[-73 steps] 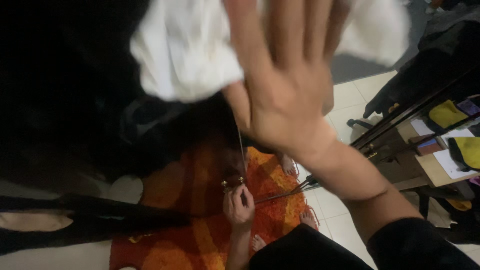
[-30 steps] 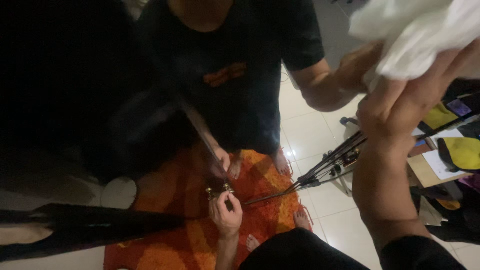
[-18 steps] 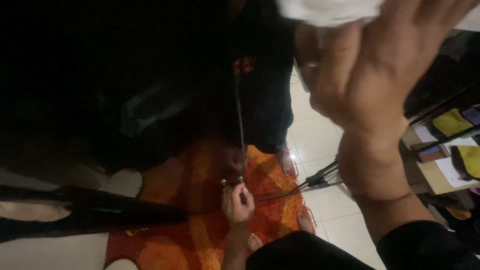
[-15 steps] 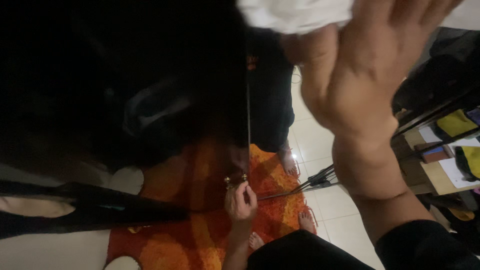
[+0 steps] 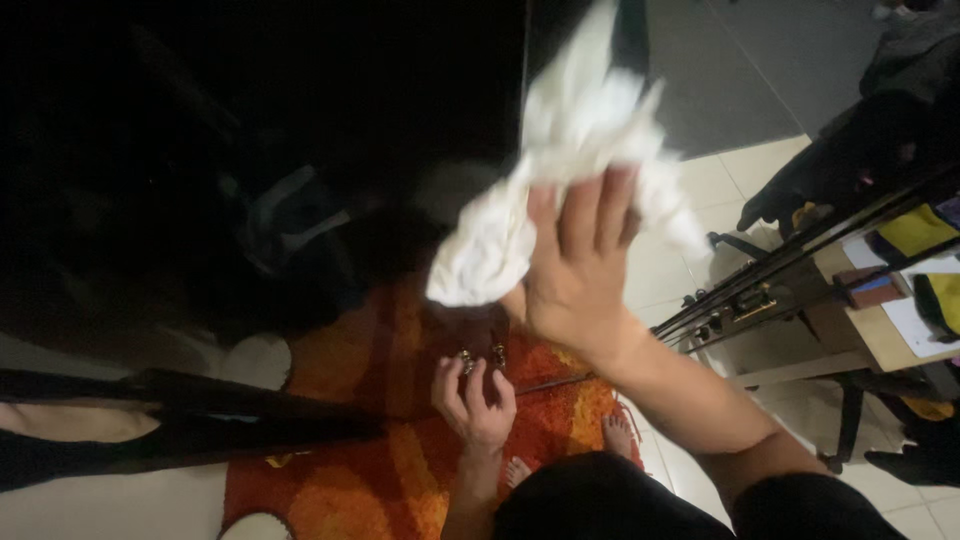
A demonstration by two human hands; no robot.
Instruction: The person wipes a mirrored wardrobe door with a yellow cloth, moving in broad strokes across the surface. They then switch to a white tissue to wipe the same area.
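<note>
The right hand (image 5: 580, 270) has dropped from the upper right to the frame's centre, fingers spread flat, pressing a crumpled white cloth (image 5: 560, 170) against a dark glossy panel (image 5: 250, 130) — the wiping has shifted lower. The left hand (image 5: 475, 395), lower centre, stays curled around small brass knobs (image 5: 480, 356). Open tile lies right; a rack of dark rods (image 5: 800, 260) crowds the right edge — orange rug (image 5: 400, 470) below.
</note>
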